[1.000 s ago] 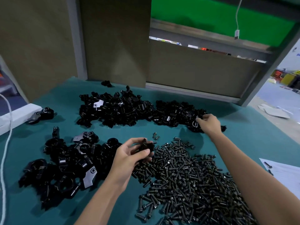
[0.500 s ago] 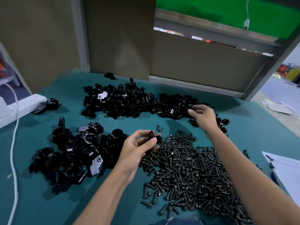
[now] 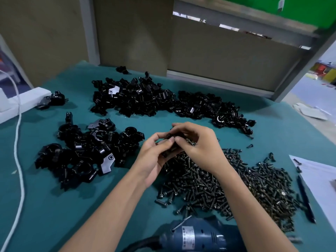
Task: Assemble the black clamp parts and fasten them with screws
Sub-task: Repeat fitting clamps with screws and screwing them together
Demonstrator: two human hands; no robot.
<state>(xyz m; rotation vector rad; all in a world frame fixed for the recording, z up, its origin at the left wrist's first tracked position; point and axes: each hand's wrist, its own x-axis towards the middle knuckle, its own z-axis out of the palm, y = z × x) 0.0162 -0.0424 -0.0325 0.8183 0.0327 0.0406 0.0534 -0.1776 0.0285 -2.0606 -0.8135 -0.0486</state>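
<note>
Your left hand (image 3: 154, 155) and right hand (image 3: 199, 148) pinch black clamp parts (image 3: 171, 135) together. Fastening appears not yet begun; the screw pile (image 3: 227, 182) and a large parts heap (image 3: 145, 100) await.

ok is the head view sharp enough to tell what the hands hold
Head view: left hand and right hand are fairly sharp, but the black clamp part pinched between them is dark and mostly hidden; the green panel top right is motion-smeared; wide-angle bowing at the edges.
</note>
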